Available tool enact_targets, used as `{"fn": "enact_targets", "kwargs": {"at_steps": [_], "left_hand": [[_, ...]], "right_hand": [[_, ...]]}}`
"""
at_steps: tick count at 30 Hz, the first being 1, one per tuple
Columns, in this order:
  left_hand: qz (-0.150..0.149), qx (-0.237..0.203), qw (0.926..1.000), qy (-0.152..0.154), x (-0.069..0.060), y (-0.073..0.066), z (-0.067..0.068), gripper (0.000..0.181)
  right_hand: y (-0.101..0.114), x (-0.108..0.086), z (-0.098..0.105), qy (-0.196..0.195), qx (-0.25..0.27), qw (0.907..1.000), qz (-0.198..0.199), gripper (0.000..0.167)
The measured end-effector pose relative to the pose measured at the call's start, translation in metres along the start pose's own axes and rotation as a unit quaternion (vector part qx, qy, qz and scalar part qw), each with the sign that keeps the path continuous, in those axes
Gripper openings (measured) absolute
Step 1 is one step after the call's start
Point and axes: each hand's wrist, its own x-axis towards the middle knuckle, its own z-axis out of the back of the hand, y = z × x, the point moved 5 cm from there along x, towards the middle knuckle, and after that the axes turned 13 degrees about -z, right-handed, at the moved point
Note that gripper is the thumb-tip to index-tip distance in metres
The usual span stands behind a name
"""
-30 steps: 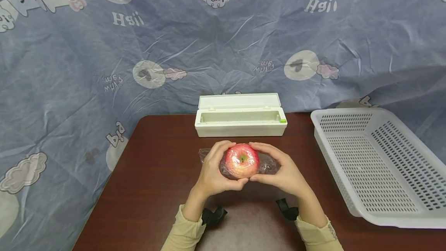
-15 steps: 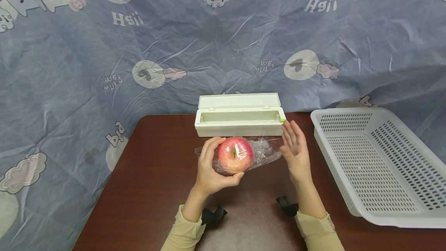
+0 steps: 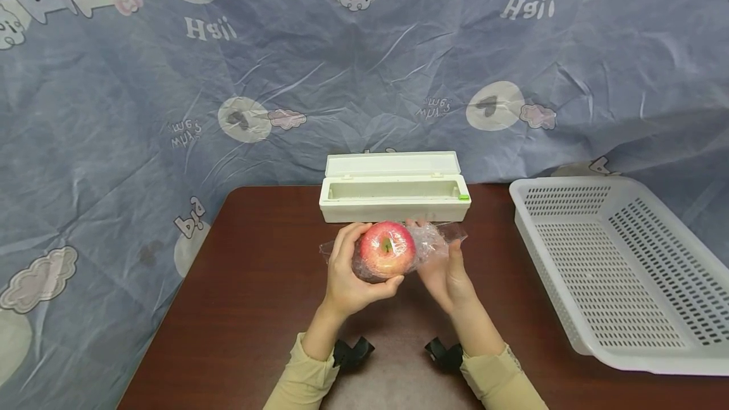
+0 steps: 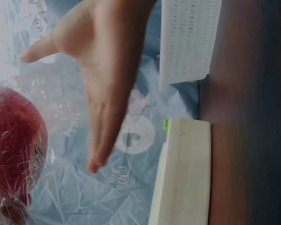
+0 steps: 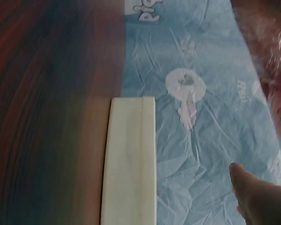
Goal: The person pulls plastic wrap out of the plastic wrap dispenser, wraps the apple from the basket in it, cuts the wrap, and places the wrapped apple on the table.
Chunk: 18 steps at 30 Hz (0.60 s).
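A red apple (image 3: 388, 249) in clear plastic wrap is held above the table, its stem facing the head camera. My left hand (image 3: 343, 280) grips it from the left, thumb in front and fingers behind. Loose plastic wrap (image 3: 435, 239) sticks out from the apple's right side. Against or behind that loose part is my right hand (image 3: 450, 283), its fingers partly seen through the film. In the left wrist view the right hand (image 4: 107, 75) has straight fingers and a thumb spread apart. Whether it touches the film is unclear.
Behind the hands stands a long white box (image 3: 395, 212) with its lid raised and a small green piece at its right end. A white perforated basket (image 3: 555, 290) is on the right. Patterned blue cloth (image 3: 342, 81) hangs behind the brown table (image 3: 245, 309).
My right hand let go of the apple, swung out to the right, and came back left beside the loose wrap. The left hand kept hold of the apple, shifting it slightly left and up.
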Motion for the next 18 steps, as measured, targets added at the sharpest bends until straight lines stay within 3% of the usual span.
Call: {"fn": "enact_targets", "kwargs": {"at_steps": [5, 10, 18], "left_hand": [[0.022, -0.003, 0.9995, 0.023, -0.003, 0.003, -0.005, 0.077], [0.025, -0.004, 0.9991, 0.035, -0.004, 0.004, -0.007, 0.078], [0.033, -0.001, 0.9985, 0.045, -0.005, 0.006, -0.007, 0.079]], "right_hand": [[0.003, -0.002, -0.009, -0.015, -0.003, 0.9999, 0.004, 0.081], [0.009, -0.003, -0.012, -0.052, 0.015, 0.9985, 0.000, 0.060], [0.016, -0.004, -0.013, -0.071, 0.021, 0.9971, 0.016, 0.052]]}}
